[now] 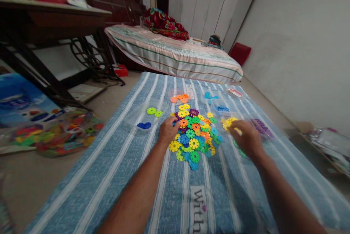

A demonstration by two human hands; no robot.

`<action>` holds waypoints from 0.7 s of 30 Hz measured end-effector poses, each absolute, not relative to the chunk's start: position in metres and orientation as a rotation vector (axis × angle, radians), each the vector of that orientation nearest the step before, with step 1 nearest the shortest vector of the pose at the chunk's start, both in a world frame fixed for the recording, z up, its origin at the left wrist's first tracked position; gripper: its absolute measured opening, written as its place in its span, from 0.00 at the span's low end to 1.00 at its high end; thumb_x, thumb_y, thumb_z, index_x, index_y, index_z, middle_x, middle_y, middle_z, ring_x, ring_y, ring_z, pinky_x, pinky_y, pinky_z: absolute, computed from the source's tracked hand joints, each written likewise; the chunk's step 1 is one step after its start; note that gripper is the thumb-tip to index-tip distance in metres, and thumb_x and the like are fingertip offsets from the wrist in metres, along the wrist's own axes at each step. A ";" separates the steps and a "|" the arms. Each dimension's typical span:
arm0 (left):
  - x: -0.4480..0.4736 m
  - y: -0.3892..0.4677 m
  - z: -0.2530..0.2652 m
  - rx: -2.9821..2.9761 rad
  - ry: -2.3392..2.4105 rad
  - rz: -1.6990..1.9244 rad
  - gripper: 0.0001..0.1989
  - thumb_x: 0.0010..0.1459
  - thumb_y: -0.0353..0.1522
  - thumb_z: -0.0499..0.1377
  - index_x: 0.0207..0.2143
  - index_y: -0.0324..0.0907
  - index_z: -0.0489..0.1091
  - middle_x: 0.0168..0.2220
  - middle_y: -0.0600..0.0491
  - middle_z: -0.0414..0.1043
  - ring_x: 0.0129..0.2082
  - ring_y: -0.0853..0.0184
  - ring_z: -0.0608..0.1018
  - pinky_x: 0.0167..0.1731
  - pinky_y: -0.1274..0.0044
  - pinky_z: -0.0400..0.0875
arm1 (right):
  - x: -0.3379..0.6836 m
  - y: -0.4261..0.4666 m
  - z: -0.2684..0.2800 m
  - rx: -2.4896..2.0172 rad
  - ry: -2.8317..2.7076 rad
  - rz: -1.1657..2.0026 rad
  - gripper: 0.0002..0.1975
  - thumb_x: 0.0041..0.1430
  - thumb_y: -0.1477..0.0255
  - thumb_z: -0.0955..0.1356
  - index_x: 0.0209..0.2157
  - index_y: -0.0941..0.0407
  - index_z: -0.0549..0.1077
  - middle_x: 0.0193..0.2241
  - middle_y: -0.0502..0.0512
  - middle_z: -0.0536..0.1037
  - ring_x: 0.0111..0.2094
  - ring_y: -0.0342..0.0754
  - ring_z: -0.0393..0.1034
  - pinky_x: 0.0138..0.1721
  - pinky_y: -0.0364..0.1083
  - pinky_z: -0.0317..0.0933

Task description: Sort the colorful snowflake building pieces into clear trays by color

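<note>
A heap of flower-shaped interlocking plastic discs point(194, 143) in several colours lies in the middle of the cloth. At its left edge is my left hand point(168, 129), fingers curled together, with a bit of blue disc point(174, 123) showing at the fingertips. To the right of the heap, my right hand point(246, 136) is pinched over a group of yellow discs point(228, 122); a yellow piece shows by its fingers. Green discs point(240, 151) lie partly hidden under that hand. Purple discs point(262, 127) sit in a clear box just beyond it.
Clear containers ring the heap, with lime discs point(154, 112), dark blue discs point(144, 125), orange discs point(180, 98), light blue discs point(210, 95) and blue discs point(222, 109). A striped cloth point(115, 175) covers the table. Bags of colourful pieces point(62, 135) lie at left; a bed point(175, 53) stands behind.
</note>
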State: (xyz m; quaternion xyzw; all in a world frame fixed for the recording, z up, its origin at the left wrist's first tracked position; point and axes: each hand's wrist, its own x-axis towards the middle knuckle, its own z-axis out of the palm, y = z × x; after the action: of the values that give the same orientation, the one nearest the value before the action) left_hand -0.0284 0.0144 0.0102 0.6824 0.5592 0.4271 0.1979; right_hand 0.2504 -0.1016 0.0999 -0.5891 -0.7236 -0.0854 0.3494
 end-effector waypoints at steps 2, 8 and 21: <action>-0.029 0.014 0.010 1.906 1.564 1.196 0.08 0.54 0.33 0.55 0.34 0.44 0.73 0.38 0.53 0.76 0.41 0.65 0.76 0.46 0.74 0.69 | 0.261 -0.091 0.105 -1.643 -1.745 -0.412 0.09 0.59 0.67 0.64 0.35 0.56 0.74 0.34 0.60 0.78 0.38 0.54 0.71 0.42 0.54 0.65; -0.029 0.013 0.011 1.898 1.575 1.191 0.08 0.53 0.33 0.56 0.35 0.45 0.73 0.40 0.53 0.76 0.43 0.64 0.76 0.49 0.73 0.68 | 0.209 -0.112 0.069 -1.471 -2.063 -0.028 0.08 0.61 0.71 0.64 0.36 0.54 0.74 0.36 0.57 0.77 0.38 0.51 0.71 0.40 0.49 0.67; -0.029 0.011 0.014 1.896 1.571 1.174 0.09 0.54 0.32 0.55 0.36 0.44 0.73 0.40 0.52 0.76 0.43 0.64 0.76 0.49 0.73 0.68 | 0.151 -0.136 0.023 -1.416 -2.173 -0.004 0.08 0.55 0.67 0.69 0.36 0.56 0.73 0.48 0.63 0.71 0.56 0.60 0.60 0.54 0.60 0.61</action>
State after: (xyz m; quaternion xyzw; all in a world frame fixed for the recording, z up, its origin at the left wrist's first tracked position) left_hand -0.0286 0.0114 0.0141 0.6802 0.5636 0.4213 0.2056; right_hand 0.1507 -0.1363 0.0234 -0.5256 -0.8066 -0.0016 0.2704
